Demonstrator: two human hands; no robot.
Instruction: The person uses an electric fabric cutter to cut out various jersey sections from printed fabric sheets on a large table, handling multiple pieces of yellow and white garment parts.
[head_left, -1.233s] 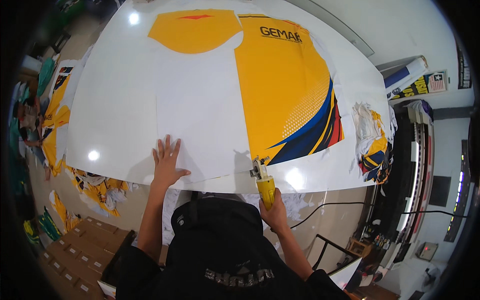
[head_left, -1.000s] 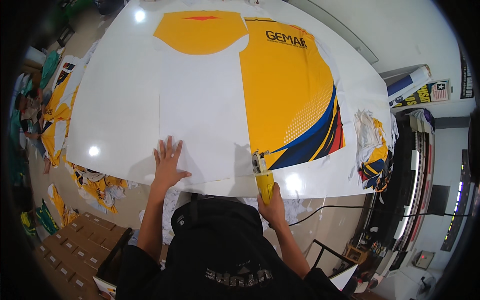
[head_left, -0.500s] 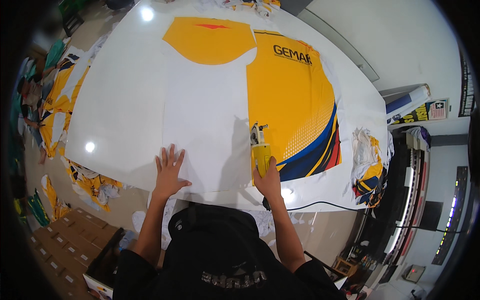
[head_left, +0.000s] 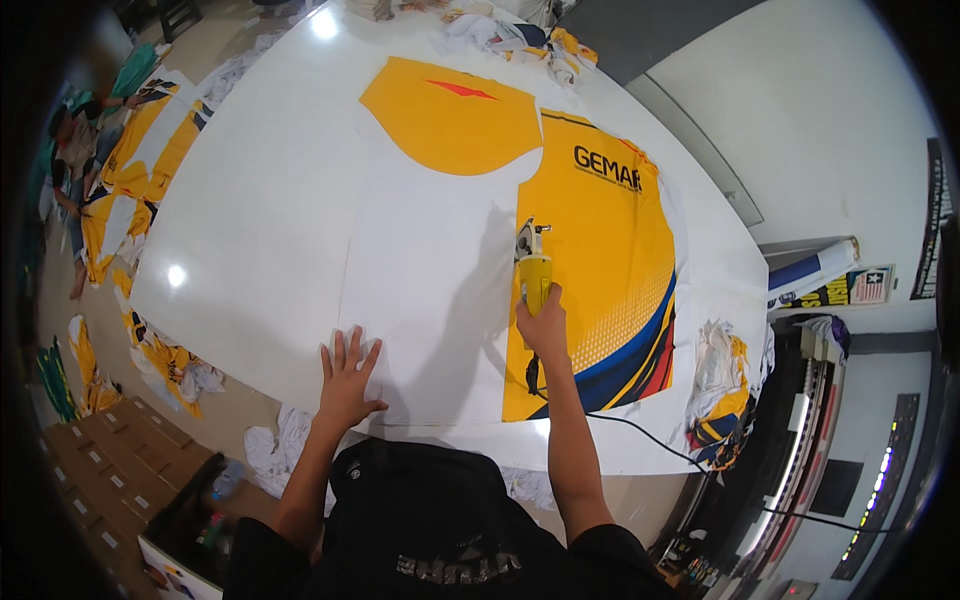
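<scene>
My right hand is wrapped around the yellow body of a handheld electric cloth cutter. Its blade end rests on the seam between a white panel and a yellow printed fabric panel with dark lettering and blue, navy and red stripes. The cutter's blade edge itself is too small to make out. Flat on the near left part of the white panel lies my left hand, fingers spread. Beyond it, at the far end, is a yellow rounded piece with a red sliver.
The white table carries fabric scraps at its right edge and more at the far end. A black cord trails right from the cutter. Brown cartons stand lower left; a person sits among cloth pieces at far left.
My right hand has pushed the cutter farther away along the yellow panel's left edge. My left hand remains spread on the white panel. The whole view has shifted and tilted somewhat.
</scene>
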